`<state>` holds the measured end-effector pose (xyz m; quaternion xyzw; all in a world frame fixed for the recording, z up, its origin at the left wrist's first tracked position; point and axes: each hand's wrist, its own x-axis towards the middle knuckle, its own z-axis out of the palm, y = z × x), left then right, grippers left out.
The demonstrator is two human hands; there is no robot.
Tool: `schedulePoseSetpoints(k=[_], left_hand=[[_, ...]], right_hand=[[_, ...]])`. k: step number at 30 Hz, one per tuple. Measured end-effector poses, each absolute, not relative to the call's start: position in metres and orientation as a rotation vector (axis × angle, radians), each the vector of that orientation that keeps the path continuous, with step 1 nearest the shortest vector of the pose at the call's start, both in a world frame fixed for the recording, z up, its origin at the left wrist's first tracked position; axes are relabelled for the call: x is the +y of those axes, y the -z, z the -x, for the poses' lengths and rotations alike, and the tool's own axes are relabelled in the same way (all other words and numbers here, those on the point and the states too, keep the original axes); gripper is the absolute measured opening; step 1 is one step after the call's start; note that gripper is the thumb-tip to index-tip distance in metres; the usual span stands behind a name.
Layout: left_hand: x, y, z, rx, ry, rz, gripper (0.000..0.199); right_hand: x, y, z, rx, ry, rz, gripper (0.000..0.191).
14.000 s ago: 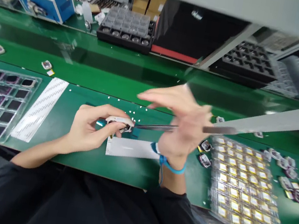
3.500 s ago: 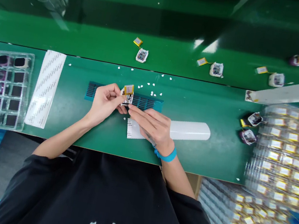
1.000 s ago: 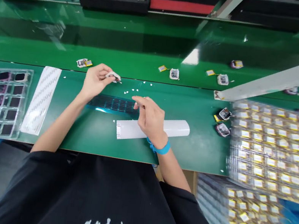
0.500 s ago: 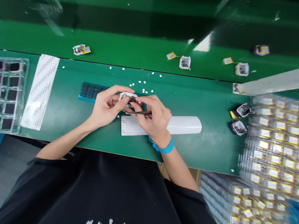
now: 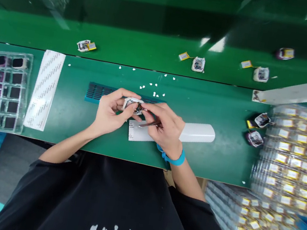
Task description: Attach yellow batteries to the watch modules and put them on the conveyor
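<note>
Between thumb and fingers, my left hand (image 5: 111, 112) grips a small white watch case (image 5: 130, 104) whose inside parts face up. My right hand (image 5: 166, 127) has its thumb and index finger at the right edge of that case, and dark tweezers (image 5: 149, 124) lie within its fingers, tips pointing left. What the right fingertips pinch at the case is too small to make out. Under both hands lies a long teal slotted strip (image 5: 94, 92). A curled white sheet (image 5: 197, 133) passes beneath my right hand. Small white bits (image 5: 154, 94) are scattered behind the hands.
On the left are a clear tray (image 5: 20, 107) of watch cases and a white printed strip (image 5: 44, 89). Open cases with yellow batteries (image 5: 198, 64) sit along the back. At right, a white bar (image 5: 303, 92) slants above stacked trays of batteries (image 5: 289, 155).
My right hand has shifted slightly right, and the tweezers now slant down to the left, off the case. The case has stayed in my left hand. The whole view has moved a little.
</note>
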<state>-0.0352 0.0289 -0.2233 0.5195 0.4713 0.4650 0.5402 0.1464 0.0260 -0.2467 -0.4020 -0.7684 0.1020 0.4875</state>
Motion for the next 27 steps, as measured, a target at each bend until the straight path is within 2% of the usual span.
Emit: schedulePoseSetpoints(k=[5,11,16,21,27], left_hand=[[0.032,0.227,0.034,1.099,-1.03,-1.202,0.041],[0.034,0.232,0.032,1.025,-0.995,-1.155,0.029],[0.04,0.231,0.038,0.95,-0.873,-1.04,0.039],[0.042,0.226,0.044,0.989,-0.793,-1.092,0.036],[0.045,0.225,0.045,0.992,-0.744,-1.104,0.032]], right_hand=[[0.031,0.246,-0.154,-1.817,-0.369,0.953,0.014],[0.033,0.248,-0.156,-1.877,-0.325,0.996,0.011],[0.033,0.256,-0.159,-1.93,-0.094,1.04,0.024],[0.029,0.265,-0.164,-2.084,0.137,0.993,0.039],[0.032,0.266,-0.159,-2.025,0.118,1.298,0.032]])
